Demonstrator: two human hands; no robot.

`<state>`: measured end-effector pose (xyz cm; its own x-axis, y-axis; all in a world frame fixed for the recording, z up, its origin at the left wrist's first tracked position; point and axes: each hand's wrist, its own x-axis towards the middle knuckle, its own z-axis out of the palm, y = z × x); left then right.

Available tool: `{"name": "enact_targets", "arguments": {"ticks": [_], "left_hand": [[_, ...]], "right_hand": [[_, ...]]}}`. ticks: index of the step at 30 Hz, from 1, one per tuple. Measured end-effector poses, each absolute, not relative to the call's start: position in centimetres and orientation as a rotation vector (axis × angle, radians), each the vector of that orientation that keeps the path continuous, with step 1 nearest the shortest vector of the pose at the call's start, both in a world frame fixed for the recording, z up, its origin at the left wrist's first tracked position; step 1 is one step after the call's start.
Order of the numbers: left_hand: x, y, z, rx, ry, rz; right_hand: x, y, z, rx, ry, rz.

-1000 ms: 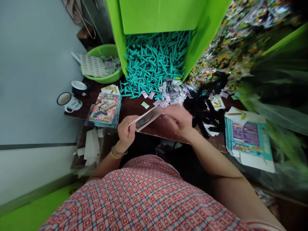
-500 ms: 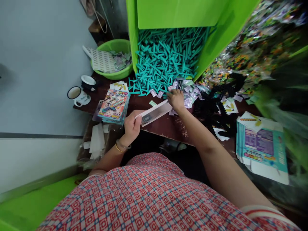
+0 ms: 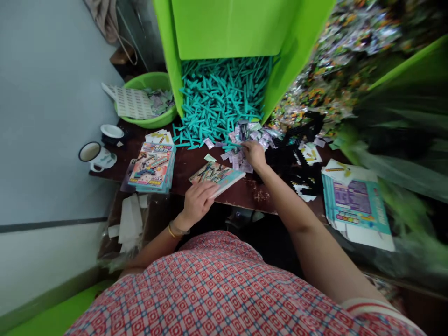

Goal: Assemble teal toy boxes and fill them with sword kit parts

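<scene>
Your left hand [image 3: 199, 201] holds the printed box [image 3: 220, 175] by its near edge, fingers bent over the top face; the thumb is hard to make out. The box lies aslant at the front edge of the dark table [image 3: 261, 191], picture side up, its pale turquoise side facing right. Your right hand [image 3: 255, 154] reaches past it to the heap of small purple packets [image 3: 241, 162], fingers narrow and bent down at the heap's left side; you cannot tell from here whether they have hold of a packet. Just behind that hand, turquoise sticks [image 3: 219, 105] spill out of the big green bin [image 3: 227, 30]. To the right of your hand lie black toothed pieces [image 3: 292, 161], and further right a stack of flat cartons [image 3: 360, 200]. On your left are a stack of printed boxes [image 3: 151, 165], a mug [image 3: 105, 160] and a green basin [image 3: 149, 122] with a printed sheet [image 3: 135, 102] leaning over its rim.
</scene>
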<state>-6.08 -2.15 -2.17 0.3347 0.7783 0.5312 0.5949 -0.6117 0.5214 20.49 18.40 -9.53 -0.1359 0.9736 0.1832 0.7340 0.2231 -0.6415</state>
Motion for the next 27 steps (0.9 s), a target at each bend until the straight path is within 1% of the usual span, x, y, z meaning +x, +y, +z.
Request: {"name": "enact_targets", "arguments": {"ticks": [4, 6, 7, 9, 11, 12, 13, 15, 16, 18, 21, 22, 24, 27], "left_hand": [[-3.9, -2.9, -4.6, 2.067, 1.201, 0.747], [-2.9, -3.4, -4.9, 1.990, 1.176, 0.716], [-2.6, -3.4, -4.6, 2.010, 1.184, 0.772], [-2.4, -3.1, -3.6, 2.097, 1.285, 0.972], [-2.4, -1.8, -2.5, 2.109, 1.434, 1.099], [-2.3, -0.8, -2.2, 2.060, 1.474, 1.072], [-2.0, 0.3, -2.0, 1.967, 1.471, 0.971], [-1.1, 2.7, -2.4, 1.661, 1.358, 0.667], [-0.4, 3.7, -2.8, 1.474, 1.280, 0.540], [1.1, 5.2, -3.7, 1.131, 1.132, 0.424], [3.1, 6.1, -4.3, 0.816, 0.965, 0.505], [3.6, 6.2, -4.3, 0.755, 0.934, 0.537], [4.4, 6.4, -4.1, 0.672, 0.924, 0.582], [5.1, 7.4, -3.8, 0.579, 0.938, 0.611]], "right_hand": [[21.4, 18.6, -8.4, -1.604, -1.797, 0.567], [22.5, 17.8, -6.8, -1.591, -1.749, 0.569], [23.0, 16.9, -5.9, -1.527, -1.772, 0.598], [23.4, 14.2, -3.7, -1.248, -1.951, 0.737], [23.0, 11.3, -1.6, -0.855, -2.188, 0.909], [22.6, 10.3, -0.7, -0.692, -2.269, 0.969], [22.4, 9.7, -0.1, -0.588, -2.312, 1.002], [22.9, 10.4, 0.6, -0.554, -2.298, 0.991], [23.8, 11.6, 0.6, -0.634, -2.257, 0.945], [27.4, 15.1, 0.1, -1.003, -2.098, 0.768], [34.9, 20.5, -1.5, -1.791, -1.601, 0.404], [37.2, 21.7, -2.0, -1.955, -1.448, 0.329], [40.9, 23.1, -2.6, -2.098, -1.283, 0.272], [42.3, 22.7, -2.4, -2.047, -1.268, 0.271]]}}
